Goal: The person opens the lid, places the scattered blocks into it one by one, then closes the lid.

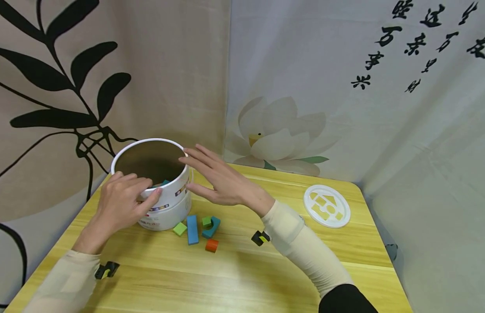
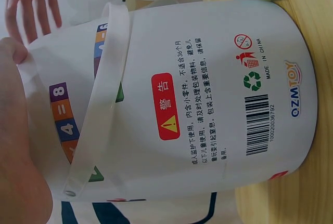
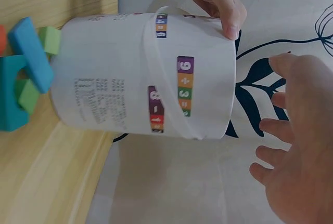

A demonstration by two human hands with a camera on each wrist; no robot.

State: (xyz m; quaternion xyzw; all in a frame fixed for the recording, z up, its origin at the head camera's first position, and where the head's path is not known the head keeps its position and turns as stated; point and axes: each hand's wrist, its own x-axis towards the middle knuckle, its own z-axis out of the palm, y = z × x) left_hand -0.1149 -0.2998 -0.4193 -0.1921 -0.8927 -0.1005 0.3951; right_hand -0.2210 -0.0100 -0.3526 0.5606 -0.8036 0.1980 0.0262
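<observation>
A hand gripped a white bucket

The white bucket (image 1: 170,203) stood near the back left corner of the worktop (image 1: 180,278). The left hand (image 1: 121,198) held its rim, with bent fingers on top and the thumb outside. The right hand (image 1: 223,180) was up just beside the rim, its fingers straight and a bit spread, with nothing in them. Something blue (image 1: 163,184) sat inside the bucket (too hidden to tell its shape). By the bucket's foot lay 5 blocks: 2 green blocks (image 1: 180,229), 1 long blue block (image 1: 193,230), 1 blue block with a round bite (image 1: 214,228) and 1 orange block (image 1: 211,245). A white disc (image 1: 325,206) with holes lay near the right edge.
</observation>
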